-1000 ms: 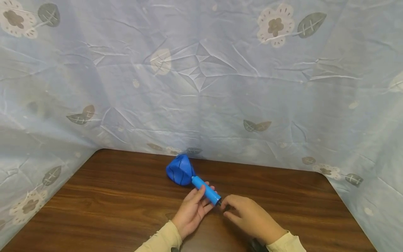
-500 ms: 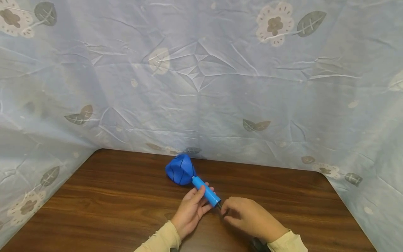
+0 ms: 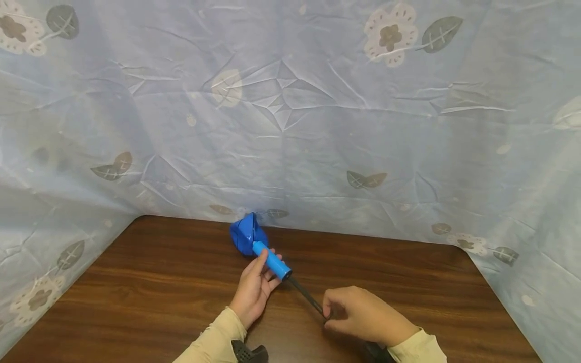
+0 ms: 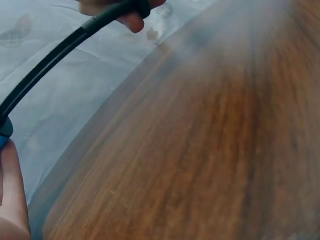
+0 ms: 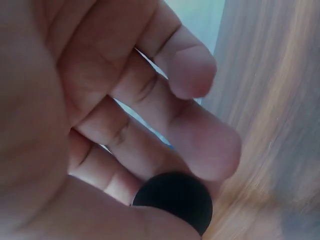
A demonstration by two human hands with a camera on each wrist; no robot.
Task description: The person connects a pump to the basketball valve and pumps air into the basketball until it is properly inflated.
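Left sleeve (image 3: 213, 337): long, pale cream-yellow, plain, creased. Left grip (image 3: 251, 295): bare, beyond the left sleeve. Black wrist piece (image 3: 247, 355): curved outline, small perforations, against the left sleeve's right edge. Right sleeve (image 3: 419, 348): matching cream-yellow, well right of the left sleeve. Right grip (image 3: 360, 313): bare, likewise right of it. Dark wrist fitting (image 3: 378, 352): between left sleeve and right sleeve, beside the latter; detail indistinct.

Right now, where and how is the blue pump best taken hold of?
Probably around the middle of its blue barrel, from the near left, where the left hand holds it. The barrel is straight and round, and the dark rod juts from its near end toward the right hand.
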